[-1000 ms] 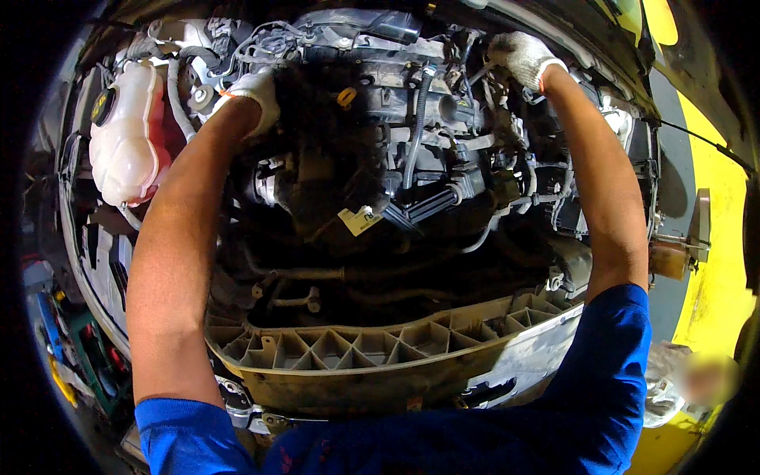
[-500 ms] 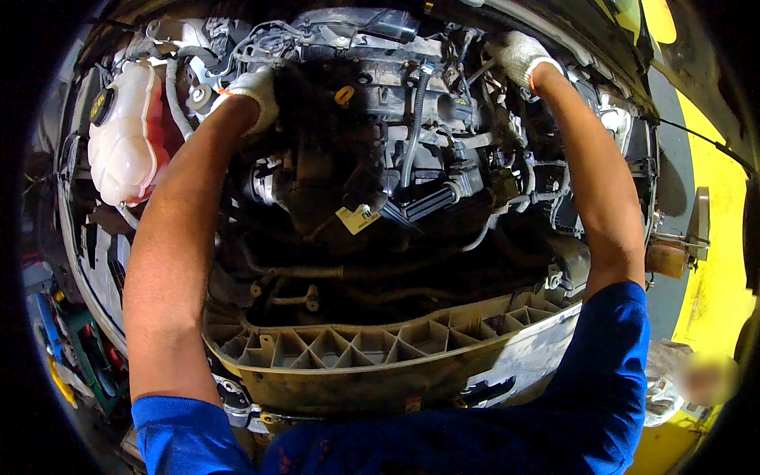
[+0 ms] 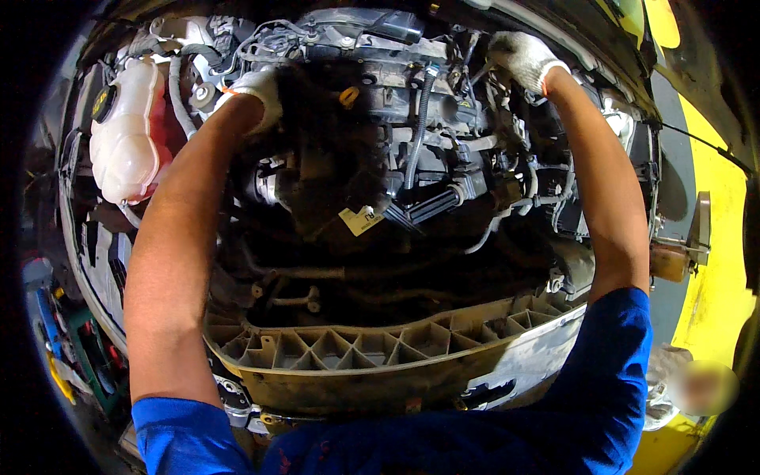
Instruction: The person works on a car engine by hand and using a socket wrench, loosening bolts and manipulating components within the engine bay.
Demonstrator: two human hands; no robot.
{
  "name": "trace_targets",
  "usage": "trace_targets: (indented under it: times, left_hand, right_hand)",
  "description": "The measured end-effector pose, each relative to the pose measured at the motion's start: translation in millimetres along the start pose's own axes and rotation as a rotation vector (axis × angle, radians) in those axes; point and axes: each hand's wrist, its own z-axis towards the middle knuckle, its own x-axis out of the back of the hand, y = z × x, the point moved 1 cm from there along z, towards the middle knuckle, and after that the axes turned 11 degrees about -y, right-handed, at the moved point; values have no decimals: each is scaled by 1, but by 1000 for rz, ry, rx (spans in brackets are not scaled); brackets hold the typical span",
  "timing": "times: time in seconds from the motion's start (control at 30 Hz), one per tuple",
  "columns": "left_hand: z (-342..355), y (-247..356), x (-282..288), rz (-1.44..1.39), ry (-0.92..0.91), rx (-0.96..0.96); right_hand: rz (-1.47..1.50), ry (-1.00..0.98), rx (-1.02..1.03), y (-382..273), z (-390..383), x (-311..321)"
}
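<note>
The left hand [image 3: 260, 89], in a white knitted glove, reaches into the far left part of the engine [image 3: 394, 103], beside a dark, shadowed section. Its fingers are hidden there, so I cannot tell whether that grip is apart, together or clamped on something. The right hand [image 3: 526, 60], gloved alike, is at the far right of the engine, its back turned upward. A thin metal rod [image 3: 480, 74] slants up to the glove's left edge; the fingertips are out of sight, so whether this grip is clamped on the rod or only lies against it cannot be told.

Very little has changed over the last second: both gloves keep to the same spots, and only the whole view has shifted slightly. In my judgement the work is being held at these two places, with no part visibly come free.

The engine sits in the middle of the open bay. Left of the left hand stands a translucent coolant expansion tank [image 3: 127, 146] with a black cap [image 3: 104, 103]. Between the hands are a yellow ring handle [image 3: 349, 100] and a ribbed hose [image 3: 419, 131]; nearer lies a pale label [image 3: 358, 222], and nearest, a ribbed crossmember [image 3: 332, 381]
</note>
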Motion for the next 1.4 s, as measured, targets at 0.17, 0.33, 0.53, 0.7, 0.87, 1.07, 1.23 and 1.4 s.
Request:
trace_targets:
  times: [0.17,0.33,0.53,0.7,0.87,1.07,1.23,1.4]
  left_hand:
    - [18,-7,-12,138,-24,-45]
    - [-11,21,10,-56,3,64]
    - [-10,18,11,-28,-91,34]
    - [-17,19,13,-74,-31,134]
    - [-33,29,24,-20,-50,199]
    - [-41,37,27,14,-55,197]
    - [-16,8,4,-10,-15,174]
    - [-27,33,20,37,-44,179]
  right_hand:
    - [-74,8,-110,24,8,-5]
    - [-53,-7,-128,24,6,-8]
    - [126,57,-19,30,3,-12]
    - [552,695,-118,3,33,-66]
    - [998,1115,-355,-2,66,-87]
    - [355,698,-87,-4,28,-65]
    - [1058,1237,-376,-23,70,-91]
    - [-331,761,-628,6,64,-84]
